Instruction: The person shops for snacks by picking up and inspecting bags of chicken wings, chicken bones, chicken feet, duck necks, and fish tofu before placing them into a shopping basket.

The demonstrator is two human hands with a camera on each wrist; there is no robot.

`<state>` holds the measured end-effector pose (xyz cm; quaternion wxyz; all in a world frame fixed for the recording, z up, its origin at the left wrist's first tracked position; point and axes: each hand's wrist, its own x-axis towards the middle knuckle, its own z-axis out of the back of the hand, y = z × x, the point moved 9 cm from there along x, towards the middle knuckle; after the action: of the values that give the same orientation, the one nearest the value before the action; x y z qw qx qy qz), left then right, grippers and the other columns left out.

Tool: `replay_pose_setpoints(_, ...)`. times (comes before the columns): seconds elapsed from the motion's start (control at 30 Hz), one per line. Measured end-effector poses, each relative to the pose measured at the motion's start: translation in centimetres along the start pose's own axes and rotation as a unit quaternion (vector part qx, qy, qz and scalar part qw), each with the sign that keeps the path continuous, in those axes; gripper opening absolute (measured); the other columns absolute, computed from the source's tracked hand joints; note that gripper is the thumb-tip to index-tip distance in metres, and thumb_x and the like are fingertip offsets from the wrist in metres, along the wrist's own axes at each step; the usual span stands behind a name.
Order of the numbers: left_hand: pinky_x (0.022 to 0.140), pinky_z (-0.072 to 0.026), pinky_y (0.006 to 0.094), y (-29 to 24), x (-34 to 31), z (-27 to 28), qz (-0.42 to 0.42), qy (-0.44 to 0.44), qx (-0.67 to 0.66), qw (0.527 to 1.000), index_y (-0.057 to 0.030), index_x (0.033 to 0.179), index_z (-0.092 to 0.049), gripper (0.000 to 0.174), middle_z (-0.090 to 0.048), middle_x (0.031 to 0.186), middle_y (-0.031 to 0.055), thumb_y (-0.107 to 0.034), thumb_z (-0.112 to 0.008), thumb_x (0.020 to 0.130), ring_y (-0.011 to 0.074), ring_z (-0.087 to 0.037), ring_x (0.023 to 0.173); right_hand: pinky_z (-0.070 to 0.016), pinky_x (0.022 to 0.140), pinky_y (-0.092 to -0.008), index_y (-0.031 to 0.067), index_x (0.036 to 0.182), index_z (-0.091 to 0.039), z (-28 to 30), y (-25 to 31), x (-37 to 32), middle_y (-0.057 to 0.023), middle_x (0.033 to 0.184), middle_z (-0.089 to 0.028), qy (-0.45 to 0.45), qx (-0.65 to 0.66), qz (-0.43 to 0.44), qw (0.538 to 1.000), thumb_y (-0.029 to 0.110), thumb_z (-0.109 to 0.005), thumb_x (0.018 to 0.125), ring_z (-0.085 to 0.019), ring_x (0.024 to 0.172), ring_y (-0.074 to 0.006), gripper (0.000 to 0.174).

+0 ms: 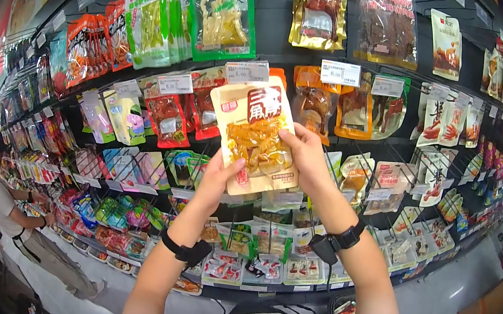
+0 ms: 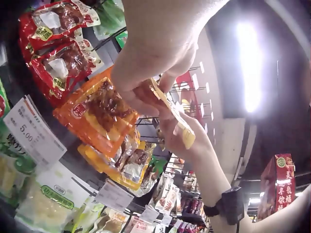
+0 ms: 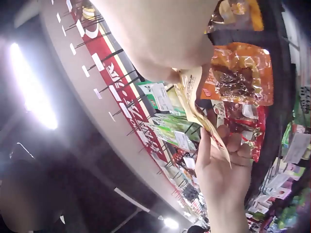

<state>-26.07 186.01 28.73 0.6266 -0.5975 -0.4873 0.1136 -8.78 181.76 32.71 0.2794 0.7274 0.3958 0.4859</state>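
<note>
Both hands hold up a cream snack pouch (image 1: 259, 139) with a clear window showing yellow-brown food, its printed front facing the head camera. The left hand (image 1: 217, 178) pinches its lower left edge, thumb on the front. At the right edge the right hand (image 1: 308, 158) grips it the same way, fingers behind. From the left wrist the pouch (image 2: 181, 127) is seen edge-on between the left hand (image 2: 155, 53) and the right hand (image 2: 187, 138). The right wrist view also shows the thin pouch (image 3: 201, 116), with the left hand (image 3: 221, 172) beyond it and the right hand (image 3: 165, 43) close to the camera.
Behind the pouch a dark shelf wall carries hanging packets, among them a green packet (image 1: 223, 15) and a gold packet (image 1: 319, 12), with price tags (image 1: 340, 73) on the hooks. Trays of packets (image 1: 306, 271) line the lower shelf. At the left a person in a cap (image 1: 7, 200) stands by the shelves.
</note>
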Motion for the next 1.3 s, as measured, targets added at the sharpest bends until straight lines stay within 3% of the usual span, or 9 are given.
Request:
replay_pose_setpoints(0.17,0.104,-0.0457,0.0317,-0.4,0.5,0.2,-0.003,0.011,0.006,1.000,-0.0018,0.147,-0.037,0.058,-0.060,0.136,0.0090,-0.010,-0.063,0.096,0.0169,-0.059,0.122,-0.0564,0.081,-0.0288,-0.0077,0.118,-0.063,0.0,0.4,0.0,-0.0120,0.107,-0.072,-0.013,-0.007,0.013,1.000,0.008,-0.062,0.098,-0.070,0.092,-0.0146,0.025)
replay_pose_setpoints(0.27,0.102,-0.0480,0.0326,-2.1,0.5,0.1,-0.080,-0.022,-0.032,0.996,-0.0049,0.156,-0.024,0.073,-0.060,0.136,0.0101,-0.006,-0.064,0.095,0.0179,-0.060,0.120,-0.0574,0.078,-0.0291,-0.0089,0.117,-0.063,-0.1,0.2,0.0,-0.0134,0.106,-0.072,-0.019,0.009,0.011,1.000,0.007,-0.062,0.098,-0.070,0.089,-0.0152,0.025)
replay_pose_setpoints(0.37,0.099,-0.0503,0.0336,-3.8,0.1,-0.2,-0.112,-0.027,-0.030,0.993,-0.0096,0.161,-0.010,0.087,-0.055,0.142,0.0115,-0.002,-0.065,0.093,0.0199,-0.062,0.118,-0.0573,0.077,-0.0294,-0.0088,0.115,-0.064,0.3,0.0,0.3,-0.0134,0.105,-0.072,-0.021,0.029,0.014,0.999,0.007,-0.062,0.098,-0.070,0.088,-0.0151,0.024)
replay_pose_setpoints(0.4,0.099,-0.0511,0.0342,-3.5,0.2,0.0,-0.076,-0.020,-0.003,0.997,-0.0126,0.162,-0.009,0.089,-0.049,0.149,0.0129,0.000,-0.064,0.093,0.0210,-0.062,0.118,-0.0566,0.076,-0.0291,-0.0078,0.114,-0.064,0.4,-0.1,0.4,-0.0127,0.103,-0.073,-0.015,0.016,0.017,1.000,0.007,-0.063,0.097,-0.070,0.087,-0.0143,0.023)
replay_pose_setpoints(0.5,0.104,-0.0473,0.0325,-3.1,0.2,0.5,-0.143,-0.032,0.041,0.988,-0.0032,0.158,-0.025,0.075,-0.044,0.153,0.0123,0.002,-0.061,0.092,0.0189,-0.058,0.125,-0.0556,0.073,-0.0276,-0.0070,0.115,-0.065,0.4,0.1,0.0,-0.0114,0.100,-0.074,-0.038,-0.016,0.012,0.999,0.007,-0.063,0.096,-0.069,0.084,-0.0130,0.024)
replay_pose_setpoints(0.53,0.106,-0.0456,0.0315,-2.7,-0.2,0.2,-0.109,-0.022,0.033,0.993,0.0009,0.155,-0.030,0.070,-0.045,0.152,0.0122,0.003,-0.061,0.092,0.0182,-0.056,0.127,-0.0554,0.074,-0.0276,-0.0074,0.116,-0.064,0.7,-0.5,0.0,-0.0116,0.100,-0.074,-0.043,-0.024,0.004,0.999,0.007,-0.063,0.096,-0.070,0.083,-0.0132,0.025)
replay_pose_setpoints(0.83,0.098,-0.0479,0.0262,-2.2,-0.3,0.9,-0.055,0.012,0.037,0.998,0.0035,0.154,-0.033,0.068,-0.053,0.144,0.0146,0.000,-0.064,0.093,0.0120,-0.059,0.118,-0.0556,0.072,-0.0271,-0.0070,0.110,-0.066,0.5,-1.0,-0.3,-0.0104,0.099,-0.073,-0.053,-0.033,0.032,0.998,0.007,-0.063,0.095,-0.070,0.082,-0.0132,0.021)
replay_pose_setpoints(1.07,0.102,-0.0496,0.0317,-3.8,-0.4,-0.3,-0.095,0.028,0.002,0.995,0.0032,0.152,-0.036,0.064,-0.051,0.145,0.0160,0.001,-0.061,0.093,0.0185,-0.059,0.123,-0.0562,0.071,-0.0270,-0.0079,0.111,-0.066,0.0,0.0,-1.1,-0.0119,0.099,-0.073,-0.074,-0.002,0.025,0.997,0.007,-0.062,0.096,-0.071,0.082,-0.0138,0.022)
replay_pose_setpoints(1.3,0.096,-0.0531,0.0299,-3.9,-0.7,-0.2,-0.083,0.022,-0.015,0.996,0.0038,0.152,-0.036,0.064,-0.058,0.137,0.0168,0.001,-0.061,0.093,0.0168,-0.064,0.114,-0.0570,0.071,-0.0271,-0.0095,0.112,-0.065,-0.7,0.4,-1.4,-0.0133,0.100,-0.073,-0.071,0.005,0.034,0.997,0.007,-0.062,0.096,-0.071,0.082,-0.0148,0.023)
